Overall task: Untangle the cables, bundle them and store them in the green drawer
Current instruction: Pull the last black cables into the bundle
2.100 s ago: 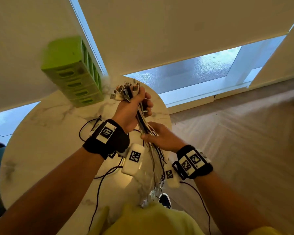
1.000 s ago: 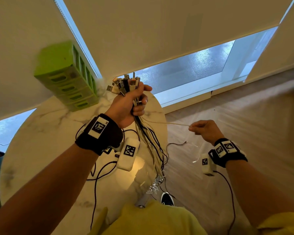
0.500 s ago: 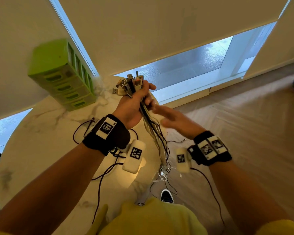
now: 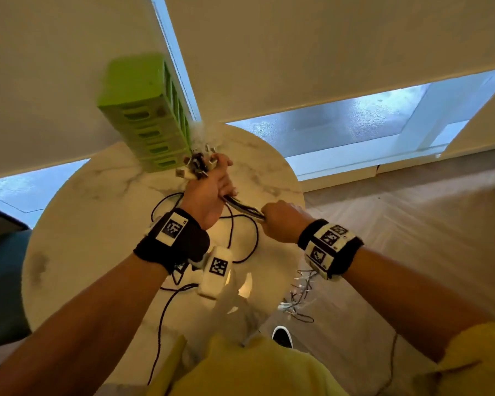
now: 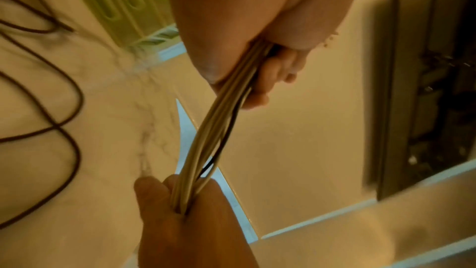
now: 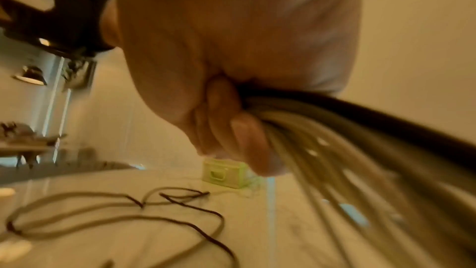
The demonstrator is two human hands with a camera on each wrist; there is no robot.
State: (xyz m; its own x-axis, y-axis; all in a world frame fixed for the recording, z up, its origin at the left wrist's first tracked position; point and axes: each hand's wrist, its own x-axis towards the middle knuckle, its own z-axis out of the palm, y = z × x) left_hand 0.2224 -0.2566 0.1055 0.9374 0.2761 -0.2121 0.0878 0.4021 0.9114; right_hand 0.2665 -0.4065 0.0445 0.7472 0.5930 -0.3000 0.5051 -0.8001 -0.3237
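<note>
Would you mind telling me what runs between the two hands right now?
A taut stretch of the cable bundle spans from the left hand to the right hand, mostly pale cables with a dark one; clearest in the left wrist view.

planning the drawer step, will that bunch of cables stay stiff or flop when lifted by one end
Probably floppy: the cables sag between the left hand and right hand, and loose ends dangle past the table edge. Likely light, since a plain fist holds them.

Your way to the green drawer unit [image 4: 152, 121] crosses bare table [image 4: 92, 212]; a loose black cable [image 4: 240, 224] loops under your wrists.
</note>
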